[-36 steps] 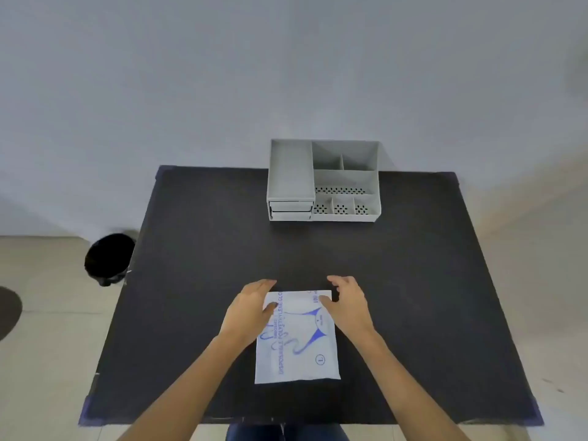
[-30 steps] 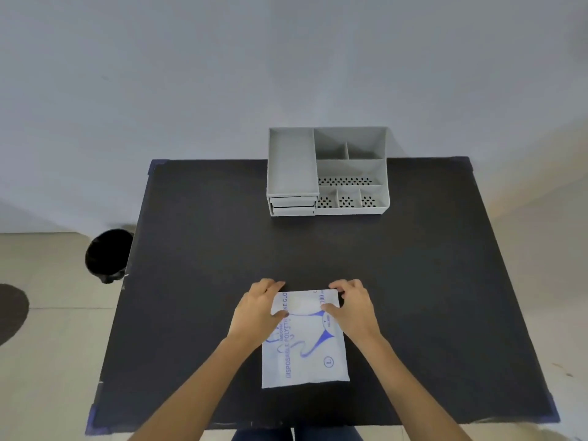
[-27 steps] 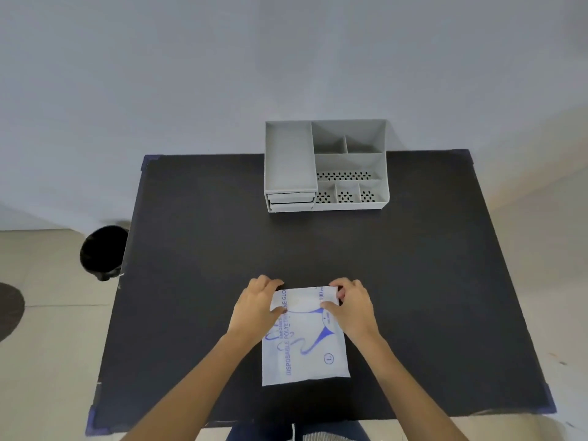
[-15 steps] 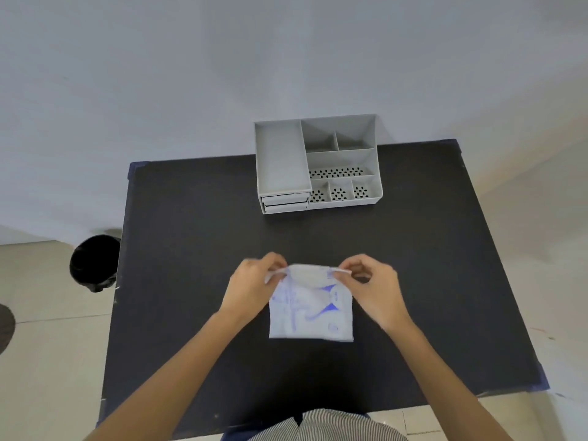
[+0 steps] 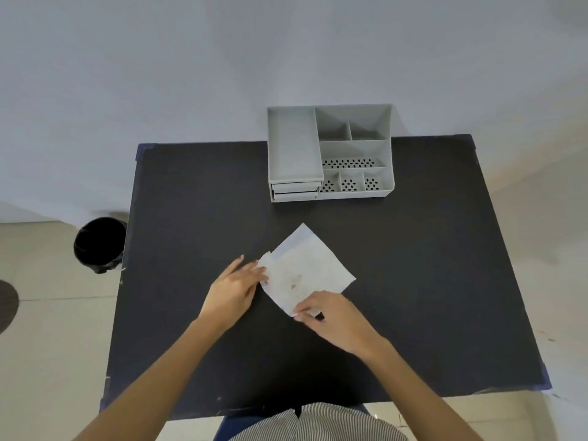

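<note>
On the floor at the far left stands a black bin (image 5: 99, 245), just beside the black table (image 5: 191, 192). The left hand (image 5: 234, 289) lies on the table with its fingers almost straight, and the fingertips touch the left corner of the white packet (image 5: 304, 267). The packet lies near the middle of the table, turned like a diamond, plain side up. The right hand (image 5: 335, 316) has its fingers curled and pinches the near corner of the packet. Behind, at the far edge of the table, stands a grey organizer (image 5: 292, 148), well apart from the packet.
</note>
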